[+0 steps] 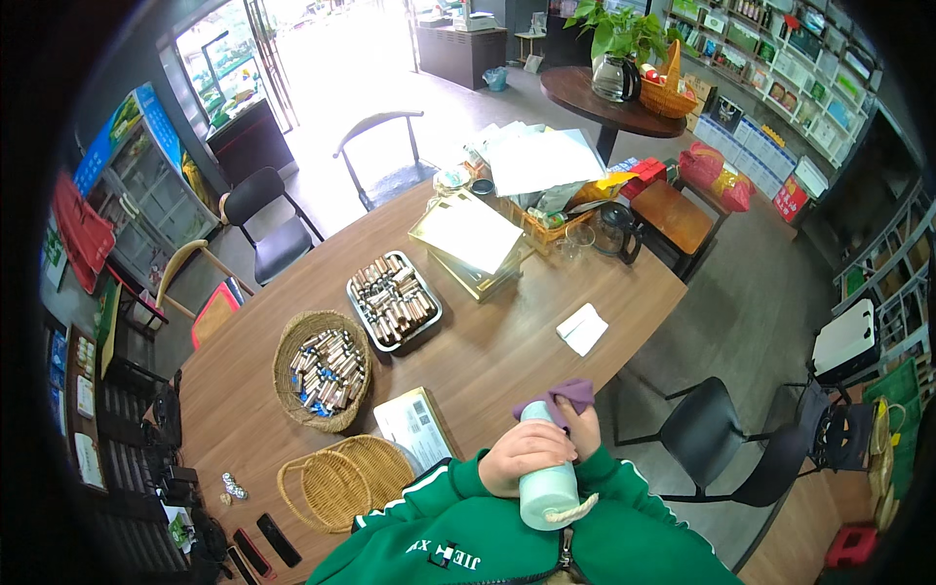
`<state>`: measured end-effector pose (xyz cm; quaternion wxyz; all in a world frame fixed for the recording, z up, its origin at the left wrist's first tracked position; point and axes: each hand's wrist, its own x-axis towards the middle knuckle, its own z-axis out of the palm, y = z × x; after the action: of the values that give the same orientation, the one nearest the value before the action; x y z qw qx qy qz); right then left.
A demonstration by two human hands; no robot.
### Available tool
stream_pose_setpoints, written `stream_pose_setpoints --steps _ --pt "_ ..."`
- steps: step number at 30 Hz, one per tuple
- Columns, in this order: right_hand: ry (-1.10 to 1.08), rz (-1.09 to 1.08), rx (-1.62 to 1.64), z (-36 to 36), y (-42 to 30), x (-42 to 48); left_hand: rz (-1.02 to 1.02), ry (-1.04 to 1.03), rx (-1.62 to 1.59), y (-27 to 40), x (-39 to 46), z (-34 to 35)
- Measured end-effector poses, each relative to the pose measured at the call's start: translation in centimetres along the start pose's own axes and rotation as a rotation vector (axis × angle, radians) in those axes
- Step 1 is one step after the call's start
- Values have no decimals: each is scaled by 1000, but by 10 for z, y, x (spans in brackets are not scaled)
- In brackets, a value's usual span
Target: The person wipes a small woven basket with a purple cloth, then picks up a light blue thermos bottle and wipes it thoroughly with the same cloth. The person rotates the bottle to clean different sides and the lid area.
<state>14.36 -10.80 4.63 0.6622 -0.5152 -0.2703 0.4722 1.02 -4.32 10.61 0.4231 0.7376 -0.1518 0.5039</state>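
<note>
A pale mint-green cylinder, perhaps a bottle or canister, is tilted close against the front of my green jacket. A cream rope loop hangs from its near end. My left hand wraps around its middle from the left. At the far end, my right hand grips a purple cloth, which lies against the cylinder. Fingers and cloth partly cover that end, so I cannot tell whether it is open. To the left on the wooden table lies a flat box bearing writing.
Beyond are a woven basket and a metal tray, both filled with small copper-coloured tubes. A wicker basket and phones lie left. White tissue, stacked gold boxes and a glass pot sit farther off. A black chair stands right.
</note>
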Motion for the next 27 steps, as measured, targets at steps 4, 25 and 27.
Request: stream_pose_setpoints --steps 4,25,27 --pt "30 34 136 6 -7 0 5 -16 -26 -2 2 -1" --pt "-63 176 100 -5 3 7 -18 35 -9 -2 -2 -2" --pt "-53 71 8 -5 4 9 -19 63 -25 -3 -2 -2"
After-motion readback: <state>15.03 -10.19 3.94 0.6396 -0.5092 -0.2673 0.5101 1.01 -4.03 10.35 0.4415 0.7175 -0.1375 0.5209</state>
